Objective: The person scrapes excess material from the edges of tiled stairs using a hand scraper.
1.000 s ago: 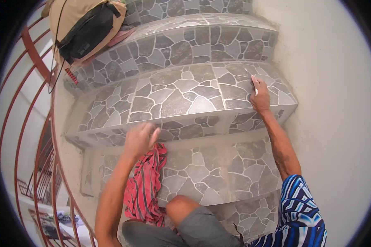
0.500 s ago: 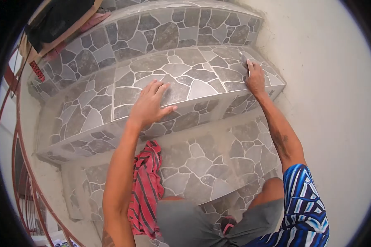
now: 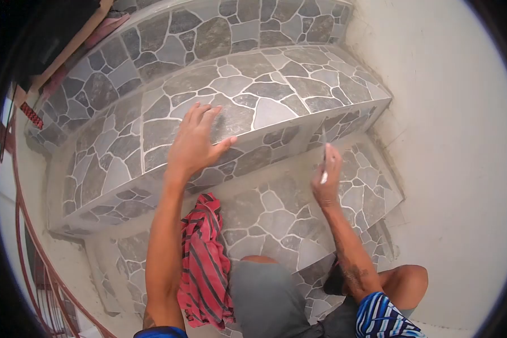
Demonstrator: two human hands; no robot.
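My left hand (image 3: 195,141) rests flat, fingers spread, on the front edge of a stone-patterned stair tread (image 3: 265,96). My right hand (image 3: 327,180) hovers over the lower tread (image 3: 276,219) and grips a thin scraper-like tool (image 3: 324,152) with a white handle, its blade pointing up toward the riser. A red striped cloth (image 3: 203,265) lies crumpled on the lower tread below my left forearm, beside my knee.
A white plastered wall (image 3: 450,141) bounds the stairs on the right. A red metal railing (image 3: 22,248) curves along the left edge. A bag (image 3: 56,34) sits on a higher step at the upper left. My legs fill the bottom.
My right hand left the far right end of the upper tread and came down over the lower tread with the tool. My left hand, in mid-air a second ago, stays planted on the upper tread.
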